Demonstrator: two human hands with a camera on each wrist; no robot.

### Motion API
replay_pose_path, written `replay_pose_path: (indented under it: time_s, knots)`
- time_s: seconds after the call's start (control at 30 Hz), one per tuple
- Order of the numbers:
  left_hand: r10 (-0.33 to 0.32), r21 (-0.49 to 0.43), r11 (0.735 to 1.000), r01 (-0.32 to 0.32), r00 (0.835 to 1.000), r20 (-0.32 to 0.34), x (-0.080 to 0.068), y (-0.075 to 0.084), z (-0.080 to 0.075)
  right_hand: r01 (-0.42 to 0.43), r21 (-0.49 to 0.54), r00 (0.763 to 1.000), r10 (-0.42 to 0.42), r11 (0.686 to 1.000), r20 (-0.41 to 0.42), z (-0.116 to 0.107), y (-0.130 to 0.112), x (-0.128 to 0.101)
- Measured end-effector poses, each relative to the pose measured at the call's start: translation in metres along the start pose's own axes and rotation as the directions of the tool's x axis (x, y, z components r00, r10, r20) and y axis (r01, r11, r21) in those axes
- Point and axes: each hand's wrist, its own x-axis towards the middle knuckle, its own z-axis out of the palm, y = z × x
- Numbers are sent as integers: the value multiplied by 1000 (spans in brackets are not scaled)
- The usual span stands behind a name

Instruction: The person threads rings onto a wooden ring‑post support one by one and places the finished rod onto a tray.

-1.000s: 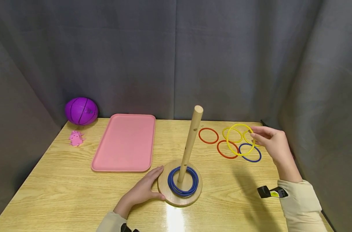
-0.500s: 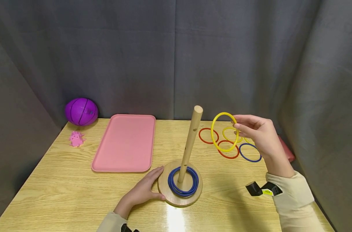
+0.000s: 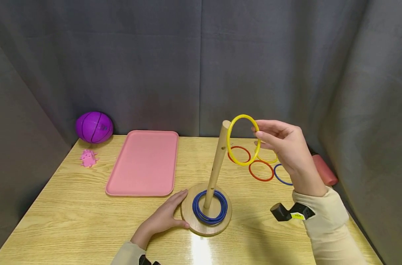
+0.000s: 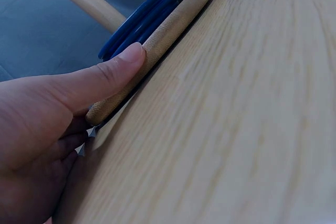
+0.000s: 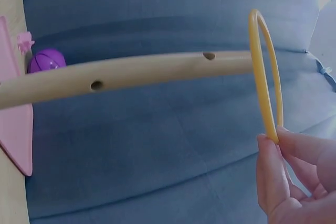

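Observation:
In the head view my right hand [image 3: 287, 147] pinches a yellow ring [image 3: 243, 164] between thumb and fingertips, raised beside the top of a wooden post [image 3: 215, 171]. The right wrist view puts this yellow ring [image 5: 262, 77] at the tip of the post [image 5: 152, 77], overlapping its end. Several blue rings [image 3: 196, 208] lie stacked around the foot of the post on the round wooden base [image 3: 189, 215]. My left hand [image 3: 161, 219] holds the base's left edge. Its thumb presses the rim [image 4: 178, 19] in the left wrist view, with the other fingers partly hidden behind.
Right of the post, two red rings [image 3: 262, 180], a yellow ring [image 3: 269, 162] and a blue ring [image 3: 280, 180] lie on the table. A red cylinder [image 3: 324, 171] sits behind the right wrist. To the left are a pink tray [image 3: 142, 162], purple ball [image 3: 94, 127] and small pink toy [image 3: 88, 158].
My right hand has carried the yellow ring left and up, from above the loose rings to the top of the post. The left hand stays on the base.

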Motion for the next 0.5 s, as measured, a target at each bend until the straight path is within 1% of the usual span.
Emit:
replay_pose_path:
  time_s: [0.17,0.37,0.5]
  knots:
    - [1,-4,1000,-1,1000,-2,0,-1,1,-11,0,1000,11,1000,-8,8,-1,2]
    - [4,4,1000,-4,1000,-9,0,-1,1,-47,-33,999,46,998,-16,14,2,1]
    - [4,2,1000,-4,1000,-6,0,-2,1,-47,-32,999,46,998,-20,17,4,0]
